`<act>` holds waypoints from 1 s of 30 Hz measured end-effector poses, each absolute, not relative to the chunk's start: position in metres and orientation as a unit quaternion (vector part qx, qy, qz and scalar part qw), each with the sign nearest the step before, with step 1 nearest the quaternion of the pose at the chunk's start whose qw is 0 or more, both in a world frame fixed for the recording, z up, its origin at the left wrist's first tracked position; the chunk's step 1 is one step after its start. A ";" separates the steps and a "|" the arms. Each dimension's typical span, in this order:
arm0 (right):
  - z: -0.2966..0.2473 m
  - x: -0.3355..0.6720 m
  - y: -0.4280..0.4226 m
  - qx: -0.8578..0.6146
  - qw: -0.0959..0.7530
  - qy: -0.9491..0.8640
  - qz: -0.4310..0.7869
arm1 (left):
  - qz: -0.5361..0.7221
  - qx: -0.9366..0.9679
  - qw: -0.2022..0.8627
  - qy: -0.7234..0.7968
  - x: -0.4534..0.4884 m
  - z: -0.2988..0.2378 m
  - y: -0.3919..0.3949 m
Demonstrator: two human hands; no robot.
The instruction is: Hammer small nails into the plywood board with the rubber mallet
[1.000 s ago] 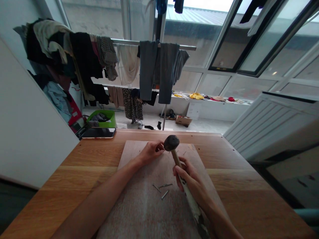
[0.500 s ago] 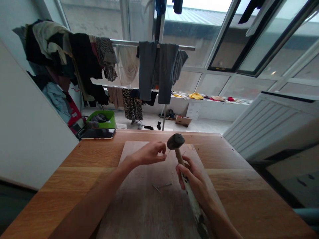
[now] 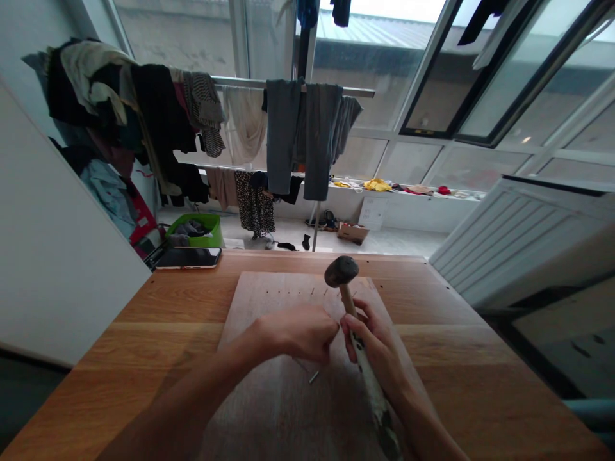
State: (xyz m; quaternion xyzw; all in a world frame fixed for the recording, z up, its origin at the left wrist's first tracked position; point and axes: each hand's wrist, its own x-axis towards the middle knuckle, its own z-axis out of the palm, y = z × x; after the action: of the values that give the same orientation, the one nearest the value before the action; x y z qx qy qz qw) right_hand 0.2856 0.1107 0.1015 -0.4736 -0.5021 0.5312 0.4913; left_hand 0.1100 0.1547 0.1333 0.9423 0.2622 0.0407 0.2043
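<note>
A thin wooden board (image 3: 269,410) lies on the wooden table (image 3: 163,320). My right hand (image 3: 377,349) is wrapped round the pale handle of a hammer (image 3: 342,275), its dark head held up over the board's far part. My left hand (image 3: 300,333) is curled, fingers down, over loose nails (image 3: 314,377) in the middle of the board; what its fingertips pinch is hidden. A row of small nails (image 3: 312,293) stands in the board near its far edge.
A phone (image 3: 187,257) lies at the table's far left corner. A white panel (image 3: 52,256) leans at the left, a white radiator (image 3: 528,237) stands at the right. Beyond the table are a clothes rack with hanging garments (image 3: 298,134) and a green basket (image 3: 196,229).
My left hand has pulled back from the far row of nails to the loose nails in the middle of the board. The hammer has stayed raised, shifting slightly right.
</note>
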 end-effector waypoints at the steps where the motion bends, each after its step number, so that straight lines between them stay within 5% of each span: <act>1: 0.102 0.286 0.111 -0.476 0.489 -0.502 0.531 | 0.069 0.931 0.232 0.275 0.103 0.136 0.163; 8: 0.103 0.285 0.110 -0.475 0.491 -0.505 0.528 | 0.324 0.766 0.373 0.412 0.057 0.098 0.223; 17: 0.102 0.283 0.108 -0.480 0.463 -0.519 0.534 | 0.362 0.690 0.475 0.410 0.052 0.070 0.228; 30: 0.136 0.256 0.107 -0.462 0.462 -0.536 0.535 | 0.360 0.727 0.423 0.404 0.050 0.070 0.225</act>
State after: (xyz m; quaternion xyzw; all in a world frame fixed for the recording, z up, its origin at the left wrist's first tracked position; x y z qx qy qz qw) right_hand 0.2559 0.1075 0.1364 -0.4617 -0.5361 0.5347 0.4622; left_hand 0.0497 0.2248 0.0704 0.7271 0.4039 0.3598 0.4228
